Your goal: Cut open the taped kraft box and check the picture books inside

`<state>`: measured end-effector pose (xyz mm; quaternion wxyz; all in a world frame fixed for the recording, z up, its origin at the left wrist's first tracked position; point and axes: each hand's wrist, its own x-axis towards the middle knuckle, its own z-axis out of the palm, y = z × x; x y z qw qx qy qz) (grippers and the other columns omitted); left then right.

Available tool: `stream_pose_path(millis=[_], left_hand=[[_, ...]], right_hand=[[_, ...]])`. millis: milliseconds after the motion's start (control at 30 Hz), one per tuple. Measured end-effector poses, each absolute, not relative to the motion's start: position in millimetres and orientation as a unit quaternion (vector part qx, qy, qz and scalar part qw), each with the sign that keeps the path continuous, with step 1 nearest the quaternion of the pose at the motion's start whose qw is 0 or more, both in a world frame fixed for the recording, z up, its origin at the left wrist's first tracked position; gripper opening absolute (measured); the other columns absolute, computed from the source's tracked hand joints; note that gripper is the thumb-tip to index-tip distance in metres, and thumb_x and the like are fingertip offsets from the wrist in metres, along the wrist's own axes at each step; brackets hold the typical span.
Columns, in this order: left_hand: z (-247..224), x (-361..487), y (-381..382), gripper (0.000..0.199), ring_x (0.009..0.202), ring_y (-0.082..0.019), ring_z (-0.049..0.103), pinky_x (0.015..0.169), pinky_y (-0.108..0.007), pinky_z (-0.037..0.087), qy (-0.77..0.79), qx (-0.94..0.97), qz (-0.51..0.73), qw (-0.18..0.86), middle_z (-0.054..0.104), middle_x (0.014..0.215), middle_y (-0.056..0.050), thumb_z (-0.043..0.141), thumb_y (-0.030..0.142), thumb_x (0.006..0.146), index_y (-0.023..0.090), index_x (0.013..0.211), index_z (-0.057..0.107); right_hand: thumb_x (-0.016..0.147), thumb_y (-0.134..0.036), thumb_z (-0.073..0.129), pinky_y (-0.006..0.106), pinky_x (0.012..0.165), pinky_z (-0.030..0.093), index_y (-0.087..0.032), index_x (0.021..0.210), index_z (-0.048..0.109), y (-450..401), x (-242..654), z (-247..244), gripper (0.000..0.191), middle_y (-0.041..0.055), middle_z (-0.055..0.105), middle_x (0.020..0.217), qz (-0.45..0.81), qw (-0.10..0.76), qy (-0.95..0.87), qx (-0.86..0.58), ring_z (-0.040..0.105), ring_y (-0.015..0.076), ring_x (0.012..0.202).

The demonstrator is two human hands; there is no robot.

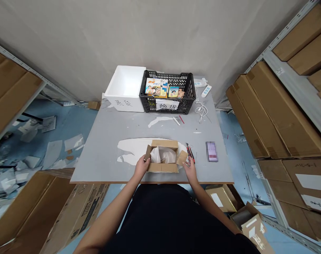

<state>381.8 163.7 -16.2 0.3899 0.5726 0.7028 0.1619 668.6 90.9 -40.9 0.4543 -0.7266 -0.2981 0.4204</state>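
A small cardboard box lies near the table's front edge with its flaps spread. Inside it is something wrapped in whitish, translucent material. My left hand grips the box's left flap, fingers closed round its lower end. On the other side, my right hand has its fingers at the right flap, pinching its lower edge. Just beyond the right hand lies a red and black utility knife.
A white foam box and a black crate holding booklets stand at the table's back. A phone and a white cable lie right. Shelves with cartons flank the table; open cartons sit on the floor.
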Motion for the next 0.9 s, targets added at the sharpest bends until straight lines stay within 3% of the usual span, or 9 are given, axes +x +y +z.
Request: stream_pose_path(millis=[100, 233, 433, 900], left_hand=[[-19.0, 382.2, 166.7, 0.039, 0.103, -0.027, 0.064, 0.085, -0.035, 0.049, 0.713, 0.555, 0.169, 0.393, 0.069, 0.112, -0.011, 0.050, 0.032, 0.085, 0.018, 0.121, 0.058], [-19.8, 381.1, 170.4, 0.037, 0.102, -0.028, 0.065, 0.081, -0.034, 0.050, 0.717, 0.535, 0.177, 0.409, 0.071, 0.110, -0.009, 0.053, 0.033, 0.082, 0.019, 0.115, 0.062], [-16.8, 380.9, 171.7, 0.034, 0.097, -0.026, 0.067, 0.082, -0.035, 0.052, 0.696, 0.521, 0.211, 0.447, 0.073, 0.102, -0.006, 0.054, 0.035, 0.080, 0.017, 0.107, 0.066], [-18.6, 372.6, 157.0, 0.041, 0.096, -0.025, 0.067, 0.082, -0.035, 0.052, 0.678, 0.480, 0.296, 0.473, 0.073, 0.101, -0.008, 0.053, 0.044, 0.079, 0.015, 0.105, 0.064]], right_hand=[[0.065, -0.045, 0.068, 0.044, 0.080, 0.057, -0.016, 0.139, 0.041, 98.5, 665.0, -44.6, 0.084, 0.0163, 0.065, 0.114, 0.483, 0.470, -0.241, -0.698, 0.067, 0.0293, 0.097], [0.065, -0.041, 0.070, 0.044, 0.074, 0.059, -0.020, 0.131, 0.046, 107.1, 657.8, -40.5, 0.073, 0.0093, 0.071, 0.095, 0.521, 0.497, -0.205, -0.663, 0.069, 0.0287, 0.091], [0.065, -0.039, 0.069, 0.037, 0.070, 0.059, -0.020, 0.110, 0.056, 116.4, 647.6, -27.2, 0.050, 0.0103, 0.070, 0.108, 0.538, 0.506, -0.192, -0.647, 0.069, 0.0261, 0.093], [0.065, -0.038, 0.074, 0.038, 0.089, 0.051, -0.019, 0.110, 0.061, 113.2, 640.3, -31.8, 0.050, 0.0078, 0.071, 0.109, 0.554, 0.521, -0.197, -0.619, 0.066, 0.0239, 0.098]])
